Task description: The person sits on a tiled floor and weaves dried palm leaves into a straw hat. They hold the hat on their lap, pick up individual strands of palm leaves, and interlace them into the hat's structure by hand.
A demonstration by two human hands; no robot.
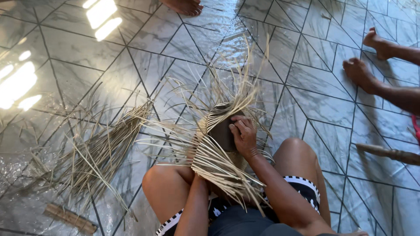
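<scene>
I sit on a tiled floor with my knees up and a part-woven straw piece between them, worked over a dark rounded form. Long loose straw strips fan out from it to the left and upward. My right hand presses on the top of the dark form, its fingers pinching woven strips there. My left hand is mostly hidden under the straw strips at the left side of the piece; only the forearm shows below it.
A heap of loose straw strips lies on the floor to my left, with a short wooden stick nearer me. Another person's feet rest at the right, a third foot at top. A wooden handle lies at right.
</scene>
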